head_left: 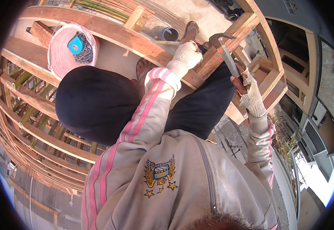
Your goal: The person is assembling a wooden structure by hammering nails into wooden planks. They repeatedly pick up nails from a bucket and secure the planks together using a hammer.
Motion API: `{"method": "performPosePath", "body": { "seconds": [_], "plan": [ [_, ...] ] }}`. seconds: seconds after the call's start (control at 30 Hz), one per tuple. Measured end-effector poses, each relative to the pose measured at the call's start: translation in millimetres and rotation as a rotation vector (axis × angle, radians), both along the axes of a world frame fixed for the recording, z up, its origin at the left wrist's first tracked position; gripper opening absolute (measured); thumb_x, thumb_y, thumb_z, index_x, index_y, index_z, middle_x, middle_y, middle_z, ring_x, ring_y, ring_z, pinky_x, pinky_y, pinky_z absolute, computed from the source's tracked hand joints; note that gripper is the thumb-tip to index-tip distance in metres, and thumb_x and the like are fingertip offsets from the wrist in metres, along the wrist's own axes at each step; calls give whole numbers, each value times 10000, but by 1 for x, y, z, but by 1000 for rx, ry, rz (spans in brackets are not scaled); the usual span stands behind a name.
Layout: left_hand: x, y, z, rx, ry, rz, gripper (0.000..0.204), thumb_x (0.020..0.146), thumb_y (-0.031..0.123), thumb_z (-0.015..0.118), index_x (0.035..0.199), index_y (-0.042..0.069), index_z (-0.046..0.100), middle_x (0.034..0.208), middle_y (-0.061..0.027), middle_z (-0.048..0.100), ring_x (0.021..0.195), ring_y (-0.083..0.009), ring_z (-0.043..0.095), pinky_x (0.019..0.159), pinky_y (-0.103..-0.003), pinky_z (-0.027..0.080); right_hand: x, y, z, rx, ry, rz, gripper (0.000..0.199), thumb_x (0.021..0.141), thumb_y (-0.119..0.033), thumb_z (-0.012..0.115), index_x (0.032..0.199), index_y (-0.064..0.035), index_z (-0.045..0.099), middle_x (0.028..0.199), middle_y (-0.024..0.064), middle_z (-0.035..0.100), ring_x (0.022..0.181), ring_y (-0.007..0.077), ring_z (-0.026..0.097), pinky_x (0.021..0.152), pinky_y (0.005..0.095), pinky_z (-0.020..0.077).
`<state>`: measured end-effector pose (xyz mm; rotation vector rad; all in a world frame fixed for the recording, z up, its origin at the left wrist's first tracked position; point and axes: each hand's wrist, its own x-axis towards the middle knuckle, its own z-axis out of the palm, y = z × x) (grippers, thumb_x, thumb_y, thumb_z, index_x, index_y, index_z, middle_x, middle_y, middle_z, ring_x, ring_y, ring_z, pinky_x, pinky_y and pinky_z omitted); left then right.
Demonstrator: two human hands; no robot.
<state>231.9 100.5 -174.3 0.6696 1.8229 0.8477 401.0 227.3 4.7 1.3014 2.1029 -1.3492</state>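
My right hand (247, 90), in a worn knitted glove with bare fingers, grips a claw hammer (230, 61) by its handle. The hammer's head is up, above the wooden frame. In a similar glove, my left hand (188, 55) is closed at the wooden beam (151, 50), near a joint in the timber. What its fingers hold, if anything, is hidden. To the left, a pinkish-white bucket (52, 53) contains a blue tape measure (75, 45) and a pile of nails (84, 55).
A dark round container (170, 34) stands beyond the beam, beside a sandalled foot (191, 29). Timber slats (48, 126) form an open lattice with gaps at lower left. More framing (268, 74) rises at right, before a building (297, 63).
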Motion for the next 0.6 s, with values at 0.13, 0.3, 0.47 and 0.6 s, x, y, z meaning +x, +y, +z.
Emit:
{"method": "performPosePath", "body": {
  "seconds": [0.13, 0.3, 0.47, 0.6],
  "plan": [
    [0, 4, 3, -61, 78, -116, 227, 838, 215, 655, 923, 16, 723, 930, -202, 737, 908, -355, 716, 818, -447, 548, -16, 29, 16, 179, 83, 264, 540, 1027, -259, 646, 1529, -141, 483, 799, -28, 533, 603, 41, 442, 549, 221, 381],
    [-1, 10, -6, -85, 11, -201, 203, 849, 206, 633, 824, 40, 747, 843, -156, 747, 868, -324, 726, 803, -452, 547, -33, 54, 30, 176, 105, 144, 495, 1028, -273, 633, 1488, -119, 537, 1028, 40, 659, 832, 110, 570, 741, 289, 481],
    [5, 6, -14, 8, 110, -236, 189, 830, 205, 640, 807, 61, 760, 802, -152, 740, 831, -340, 721, 793, -455, 552, -39, 67, 21, 47, -119, 470, 394, 1007, -356, 668, 1245, -43, 650, 890, 48, 656, 787, 127, 579, 698, 320, 487],
    [8, 5, -13, -49, 72, -194, 181, 799, 218, 662, 815, 68, 762, 849, -165, 729, 881, -354, 708, 813, -450, 547, -45, 71, 24, -29, 42, 147, 513, 1020, -366, 646, 1457, -114, 550, 886, 33, 623, 790, 118, 571, 707, 307, 486]
  ]
}}
